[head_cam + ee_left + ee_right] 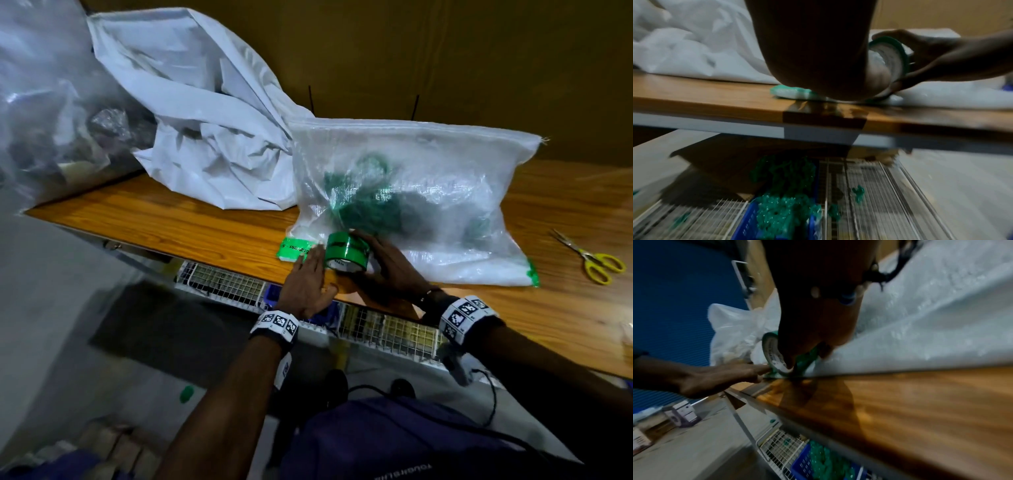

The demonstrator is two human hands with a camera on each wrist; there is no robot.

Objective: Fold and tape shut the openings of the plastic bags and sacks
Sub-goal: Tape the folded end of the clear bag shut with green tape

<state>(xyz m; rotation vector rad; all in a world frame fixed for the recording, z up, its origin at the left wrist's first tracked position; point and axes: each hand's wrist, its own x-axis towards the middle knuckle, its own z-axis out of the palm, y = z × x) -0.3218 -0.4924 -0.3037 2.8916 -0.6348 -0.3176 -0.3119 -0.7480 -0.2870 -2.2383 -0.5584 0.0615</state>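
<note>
A translucent woven sack point(428, 192) with green things inside lies flat on the wooden table point(171, 219). Its folded near edge carries a strip of green tape point(294, 249) at the left corner and another green piece point(531, 274) at the right corner. My right hand point(383, 263) grips a green tape roll point(346, 253) standing on the fold; in the right wrist view the tape roll point(774, 356) shows under my thumb. My left hand point(308, 277) lies flat with straight fingers, pressing the tape strip just left of the roll. In the left wrist view the tape strip point(789, 91) peeks from under my palm.
A crumpled white plastic sack point(205, 113) lies at the back left, and a clear bag point(51, 113) stands beyond it. Yellow-handled scissors point(592, 258) lie at the right. A wire shelf point(233, 284) with a blue basket point(748, 224) of green pieces sits under the table.
</note>
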